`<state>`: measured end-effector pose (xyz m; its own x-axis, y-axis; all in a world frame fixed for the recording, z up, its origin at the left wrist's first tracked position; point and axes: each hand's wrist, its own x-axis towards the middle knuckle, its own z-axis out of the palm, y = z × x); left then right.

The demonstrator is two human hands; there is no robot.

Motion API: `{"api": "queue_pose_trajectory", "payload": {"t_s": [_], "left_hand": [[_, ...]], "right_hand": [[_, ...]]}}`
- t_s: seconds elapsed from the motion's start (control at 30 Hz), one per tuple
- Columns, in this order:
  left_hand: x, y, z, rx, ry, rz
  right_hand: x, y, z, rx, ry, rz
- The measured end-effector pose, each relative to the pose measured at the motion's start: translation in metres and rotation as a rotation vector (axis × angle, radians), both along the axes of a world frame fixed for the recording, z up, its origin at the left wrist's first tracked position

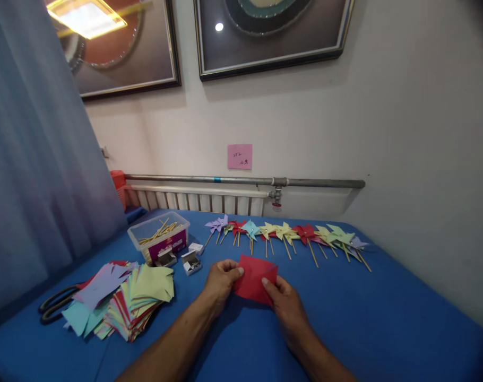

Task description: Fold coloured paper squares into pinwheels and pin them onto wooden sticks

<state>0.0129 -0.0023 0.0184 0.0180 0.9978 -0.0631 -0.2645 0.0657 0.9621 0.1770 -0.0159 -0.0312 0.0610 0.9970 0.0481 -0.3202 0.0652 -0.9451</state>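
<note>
Both my hands hold a red paper square (254,277) just above the blue table (385,318). My left hand (221,281) pinches its left edge with thumb and fingers closed. My right hand (286,303) grips its lower right corner, thumb on top. The paper looks partly folded. A row of finished paper pinwheels on sticks (289,233) lies beyond the hands.
A stack of coloured paper squares (126,300) lies at the left, with black scissors (56,305) beside it. A clear plastic box of wooden sticks (160,240) and small open boxes of pins (191,261) stand behind. A radiator and pipe (241,181) run along the wall.
</note>
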Motion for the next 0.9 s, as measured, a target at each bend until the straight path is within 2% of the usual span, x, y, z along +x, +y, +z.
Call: {"api": "queue_pose_trajectory", "payload": {"t_s": [0.4,0.63,0.9], "left_hand": [[0.003,-0.001,-0.005,0.022,-0.053,0.007],[0.006,-0.004,-0.006,0.026,-0.148,0.006],[0.007,-0.005,-0.004,0.038,-0.120,0.025]], "right_hand": [[-0.003,-0.018,0.037,-0.006,0.249,0.063],[-0.004,-0.025,0.041,-0.051,0.274,0.179],[-0.006,-0.021,0.037,-0.027,0.238,0.165]]}}
